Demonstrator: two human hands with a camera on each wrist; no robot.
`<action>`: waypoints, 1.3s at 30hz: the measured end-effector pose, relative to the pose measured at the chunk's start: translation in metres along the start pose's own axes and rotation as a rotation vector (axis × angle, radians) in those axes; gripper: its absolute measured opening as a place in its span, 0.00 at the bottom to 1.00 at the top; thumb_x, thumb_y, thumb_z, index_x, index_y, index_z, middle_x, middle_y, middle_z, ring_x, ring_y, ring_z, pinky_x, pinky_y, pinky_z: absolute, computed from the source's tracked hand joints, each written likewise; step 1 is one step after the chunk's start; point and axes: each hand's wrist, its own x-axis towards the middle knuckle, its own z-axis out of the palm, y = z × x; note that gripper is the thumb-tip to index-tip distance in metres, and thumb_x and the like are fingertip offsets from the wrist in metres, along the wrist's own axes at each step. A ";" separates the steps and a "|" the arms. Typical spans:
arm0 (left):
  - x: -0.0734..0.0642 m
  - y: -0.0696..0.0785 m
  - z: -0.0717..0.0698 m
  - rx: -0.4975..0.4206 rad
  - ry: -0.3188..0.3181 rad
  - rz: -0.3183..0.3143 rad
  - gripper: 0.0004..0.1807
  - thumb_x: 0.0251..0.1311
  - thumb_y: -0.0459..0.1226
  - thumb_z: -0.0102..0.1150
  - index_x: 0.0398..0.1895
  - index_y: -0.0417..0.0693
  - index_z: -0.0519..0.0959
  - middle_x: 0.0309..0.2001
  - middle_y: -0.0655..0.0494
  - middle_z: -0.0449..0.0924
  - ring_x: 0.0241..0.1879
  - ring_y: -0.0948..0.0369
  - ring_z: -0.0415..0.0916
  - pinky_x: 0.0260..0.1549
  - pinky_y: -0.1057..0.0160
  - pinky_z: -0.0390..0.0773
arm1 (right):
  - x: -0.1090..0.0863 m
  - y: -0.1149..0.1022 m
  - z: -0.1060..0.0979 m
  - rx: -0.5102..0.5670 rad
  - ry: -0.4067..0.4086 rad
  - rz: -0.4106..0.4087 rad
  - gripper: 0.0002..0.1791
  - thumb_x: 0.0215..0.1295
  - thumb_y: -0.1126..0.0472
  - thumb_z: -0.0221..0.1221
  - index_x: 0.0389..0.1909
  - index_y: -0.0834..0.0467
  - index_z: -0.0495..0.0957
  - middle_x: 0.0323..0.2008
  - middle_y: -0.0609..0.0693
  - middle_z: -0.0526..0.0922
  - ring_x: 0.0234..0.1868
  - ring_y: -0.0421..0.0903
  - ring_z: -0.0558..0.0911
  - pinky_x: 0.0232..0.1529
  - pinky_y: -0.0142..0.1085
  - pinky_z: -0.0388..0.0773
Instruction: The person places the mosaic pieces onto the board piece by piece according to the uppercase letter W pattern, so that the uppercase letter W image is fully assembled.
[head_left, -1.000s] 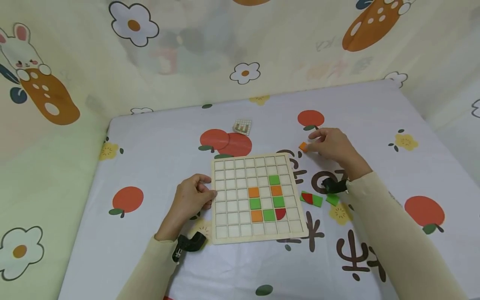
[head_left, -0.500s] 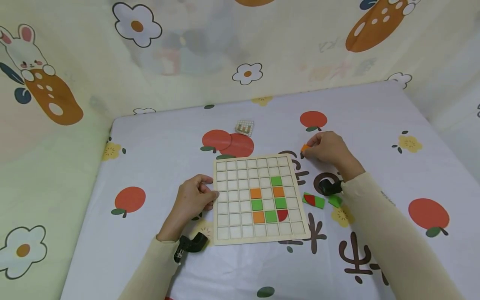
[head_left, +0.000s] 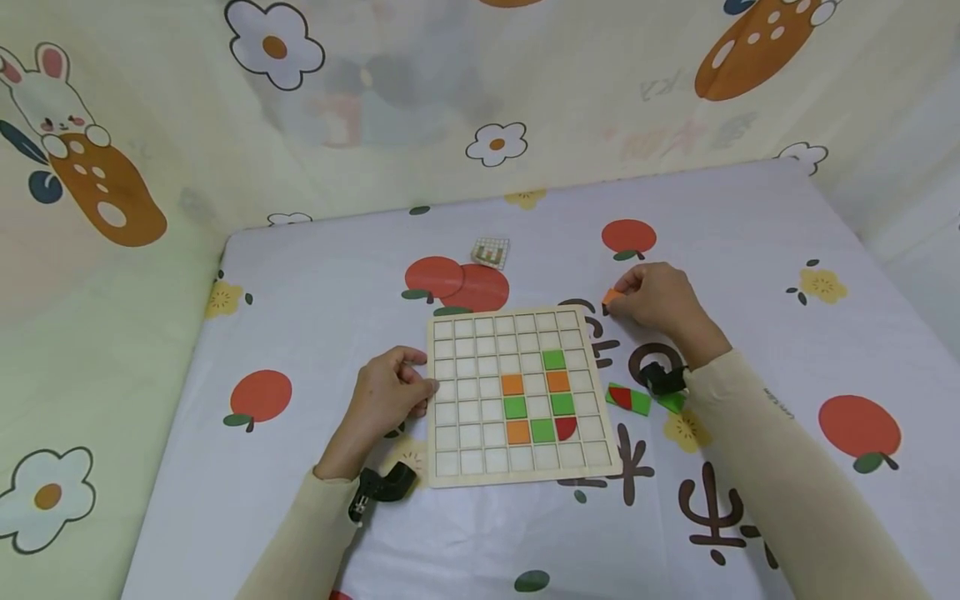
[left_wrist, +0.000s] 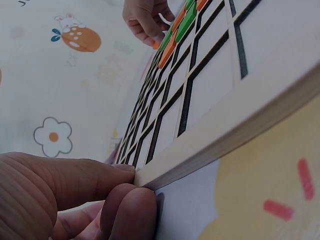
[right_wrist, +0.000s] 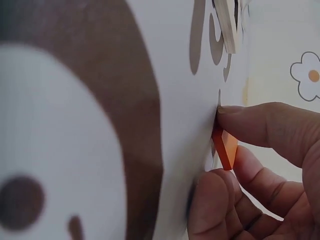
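A square wooden grid board (head_left: 465,367) lies in the middle of the table in the head view. Orange, green and red tiles sit in several of its cells, among them a green tile (head_left: 553,359) and a rounded red tile (head_left: 566,428). My left hand (head_left: 386,390) pinches the board's left edge; in the left wrist view the thumb (left_wrist: 95,180) lies at the rim. Beyond the board's upper right corner, my right hand (head_left: 662,302) pinches a small orange tile (head_left: 612,297). That orange tile (right_wrist: 227,149) stands tilted between thumb and fingers, close to the tablecloth, in the right wrist view.
Right of the board lie loose pieces: a red one (head_left: 619,397) over green, and a green tile (head_left: 672,403) partly hidden by the right wrist camera (head_left: 663,379). A small grid-patterned item (head_left: 491,252) lies behind the board. A printed curtain (head_left: 390,158) hangs at the back.
My right hand has closed its fingers on the orange tile, which lay flatter before and is now tilted up. The left hand stays at the board's edge.
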 end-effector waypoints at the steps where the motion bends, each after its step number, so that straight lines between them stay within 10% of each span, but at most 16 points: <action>1: 0.000 0.000 0.000 -0.001 -0.002 0.000 0.20 0.62 0.30 0.71 0.56 0.37 0.79 0.28 0.49 0.80 0.19 0.60 0.80 0.22 0.65 0.81 | 0.000 0.000 0.000 0.000 0.003 0.000 0.13 0.64 0.59 0.66 0.42 0.64 0.82 0.40 0.61 0.83 0.42 0.57 0.75 0.36 0.41 0.73; 18: 0.002 -0.001 0.002 -0.003 -0.011 -0.003 0.20 0.62 0.31 0.71 0.56 0.38 0.79 0.29 0.48 0.80 0.20 0.59 0.80 0.23 0.65 0.81 | -0.010 0.004 -0.003 0.013 -0.046 -0.005 0.19 0.67 0.57 0.65 0.55 0.61 0.80 0.39 0.58 0.75 0.42 0.55 0.74 0.36 0.41 0.73; 39: 0.000 0.000 0.001 -0.040 -0.022 -0.024 0.20 0.62 0.29 0.70 0.57 0.37 0.78 0.30 0.48 0.78 0.22 0.60 0.79 0.25 0.66 0.83 | -0.107 0.052 -0.010 0.035 -0.138 -0.047 0.20 0.61 0.55 0.74 0.50 0.62 0.83 0.36 0.52 0.77 0.41 0.51 0.73 0.35 0.35 0.73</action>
